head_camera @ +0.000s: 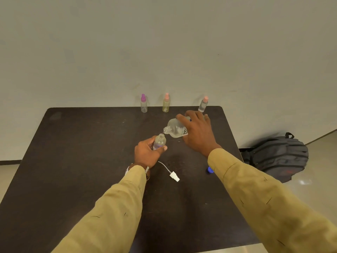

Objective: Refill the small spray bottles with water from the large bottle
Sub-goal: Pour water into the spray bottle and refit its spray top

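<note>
The right hand (198, 132) is wrapped round the large bottle (175, 129), which is tipped on its side with its open mouth pointing toward 8 o'clock. That mouth sits just above the neck of the small bottle (160, 141), at its 1 o'clock. The left hand (147, 152) is clamped on the small bottle's lower body, thumb across the front, near the middle of the table (82, 161); I cannot tell whether its base touches the top. The narrow neck looks like the main difficulty. Tilt the large bottle only slightly so a thin stream falls, bring the two mouths almost together, and hold the small bottle upright and steady. Watch the level through the clear wall and stop short of the shoulder, since the spray head (174, 175), lying with its tube at 5 o'clock of the left hand, will likely push water up when refitted. The blue cap (210, 169) lies at 3 o'clock of the spray head. At the table's 12 o'clock edge stand a purple-capped bottle (143, 105), a yellowish bottle (166, 105) and a pink-capped clear bottle (203, 105).
</note>
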